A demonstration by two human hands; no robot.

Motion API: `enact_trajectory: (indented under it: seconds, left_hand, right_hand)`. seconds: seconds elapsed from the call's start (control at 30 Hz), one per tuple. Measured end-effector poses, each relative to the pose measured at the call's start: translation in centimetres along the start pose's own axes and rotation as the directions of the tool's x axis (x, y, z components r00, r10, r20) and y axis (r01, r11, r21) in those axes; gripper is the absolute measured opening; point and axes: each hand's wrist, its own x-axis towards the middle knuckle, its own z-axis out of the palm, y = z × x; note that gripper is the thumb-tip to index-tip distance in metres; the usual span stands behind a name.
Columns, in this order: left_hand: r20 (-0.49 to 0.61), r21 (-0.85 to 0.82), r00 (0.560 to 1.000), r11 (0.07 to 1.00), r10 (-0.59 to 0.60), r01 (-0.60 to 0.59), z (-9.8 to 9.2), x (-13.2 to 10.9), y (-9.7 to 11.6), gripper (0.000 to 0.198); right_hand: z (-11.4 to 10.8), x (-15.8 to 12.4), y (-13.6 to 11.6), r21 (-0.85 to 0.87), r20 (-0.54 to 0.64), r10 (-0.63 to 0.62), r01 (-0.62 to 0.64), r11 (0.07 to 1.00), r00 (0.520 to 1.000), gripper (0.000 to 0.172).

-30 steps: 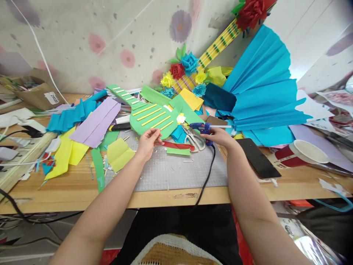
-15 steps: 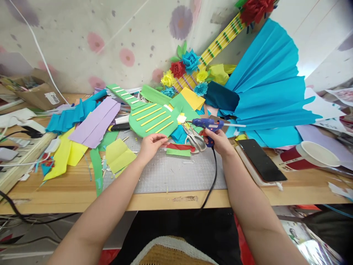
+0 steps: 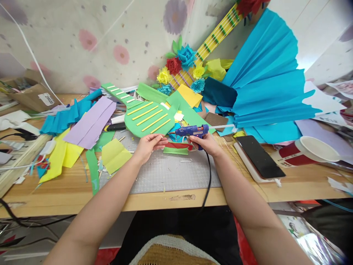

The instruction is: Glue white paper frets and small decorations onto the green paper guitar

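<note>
A blue hot glue gun with a white glue stick out of its back is gripped in my right hand, its nozzle pointing left. My left hand has its fingertips pressed together near that nozzle; whatever they pinch is too small to make out. Just behind my left hand lies a green paper guitar with yellow strips across its body and pale strips along its neck. Red and green paper pieces rest on the grey cutting mat between my hands. The scissors are mostly hidden behind the glue gun.
A larger yellow guitar with paper flowers leans on the wall beside a pleated blue paper fan. At the right are a phone and a paper cup. Purple paper and a power strip lie left.
The glue gun in my right hand has moved left and slightly down, bringing its nozzle close to my left fingertips. The camera view has shifted slightly.
</note>
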Motion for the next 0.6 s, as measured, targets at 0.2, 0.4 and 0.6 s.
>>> enact_trajectory:
  seconds: [0.2,0.4,0.6]
  left_hand:
    - [0.079,-0.02,0.99,0.993,-0.118,0.12,-0.28,0.16,-0.16,0.014]
    - [0.07,-0.005,0.985,0.988,-0.155,0.156,-0.2,0.11,-0.06,0.01]
    - [0.06,0.01,0.983,0.985,-0.173,0.173,-0.07,-0.02,0.35,0.01]
  right_hand:
    - [0.29,-0.06,0.01,-0.015,0.013,0.056,-0.056,0.998,0.998,0.044]
    - [0.51,0.06,0.21,-0.022,0.035,0.096,-0.095,0.995,0.995,0.046]
    - [0.27,0.3,0.72,-0.034,0.028,0.102,-0.101,0.994,0.994,0.042]
